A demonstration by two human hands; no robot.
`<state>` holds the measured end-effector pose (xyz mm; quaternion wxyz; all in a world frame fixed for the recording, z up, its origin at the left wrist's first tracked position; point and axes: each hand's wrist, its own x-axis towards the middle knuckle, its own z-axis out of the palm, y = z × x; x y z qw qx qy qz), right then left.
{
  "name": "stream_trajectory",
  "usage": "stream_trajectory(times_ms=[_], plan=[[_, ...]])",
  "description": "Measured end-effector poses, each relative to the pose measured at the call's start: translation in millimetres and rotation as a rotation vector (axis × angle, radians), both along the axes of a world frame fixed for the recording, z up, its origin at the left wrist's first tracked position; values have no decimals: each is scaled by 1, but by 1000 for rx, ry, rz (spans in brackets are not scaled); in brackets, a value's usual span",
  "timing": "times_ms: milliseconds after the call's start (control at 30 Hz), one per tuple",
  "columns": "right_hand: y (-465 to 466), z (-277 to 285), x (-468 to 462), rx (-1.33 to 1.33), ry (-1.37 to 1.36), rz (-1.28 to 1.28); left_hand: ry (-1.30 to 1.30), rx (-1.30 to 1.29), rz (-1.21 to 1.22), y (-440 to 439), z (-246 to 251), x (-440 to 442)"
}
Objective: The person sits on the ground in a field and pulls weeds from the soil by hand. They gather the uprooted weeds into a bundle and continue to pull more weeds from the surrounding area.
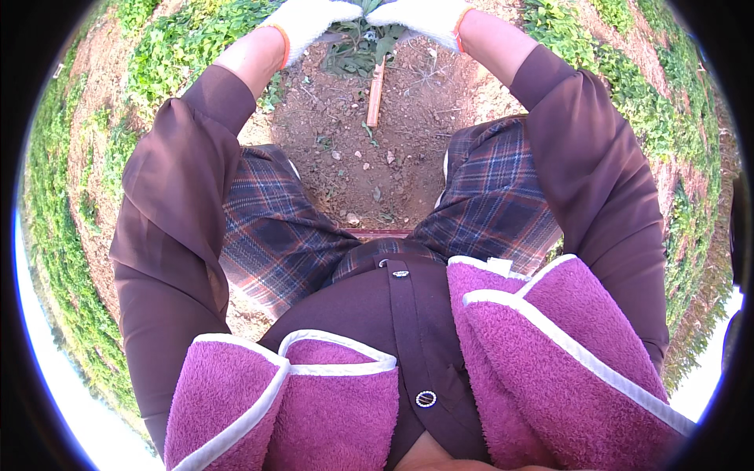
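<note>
Both hands wear white knit gloves with orange cuffs and reach to the top edge of the head view. My left hand [315, 23] is at the left side of a leafy green plant [356, 50], its fingertips at the leaves. From the right, my right hand [421, 20] touches the same leaves, close to the other hand. Whether the fingers grip any stems cannot be made out. Just below the plant a narrow wooden piece [375, 97], perhaps a tool handle, lies on the soil, its far end under the leaves.
Brown soil [353, 171] with small stones lies between my knees in plaid trousers. Rows of low green plants [171, 65] run on the left, and more [636, 100] on the right. A reddish edge [386, 234] shows beneath me. A purple towel [565, 353] hangs over my chest.
</note>
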<state>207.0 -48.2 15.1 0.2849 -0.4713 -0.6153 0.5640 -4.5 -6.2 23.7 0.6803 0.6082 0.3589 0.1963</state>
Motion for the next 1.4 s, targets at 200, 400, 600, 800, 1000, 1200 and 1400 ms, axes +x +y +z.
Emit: stream_trajectory(times_ms=[200, 400, 600, 800, 1000, 1200, 1400], plan=[[7, -6, 8, -2, -109, -37, 168, 72, 228, -5, 10, 5], [5, -5, 7, -40, -108, -114, -38, -70, 434, -3, 7, 1], [6, -4, 6, -54, -109, -143, 98, 112, 22, 0, -6, -10], [5, -3, 8, -20, -63, -116, 170, 177, -213, -3, -9, -6], [4, 5, 3, 160, 165, -198, 253, 160, -127, 5, -9, -9], [-1, 11, 0, 45, 178, 33, 202, 155, -123, 3, -13, -7], [3, -1, 7, -6, 55, -88, 150, 33, -141, -11, -7, -1]])
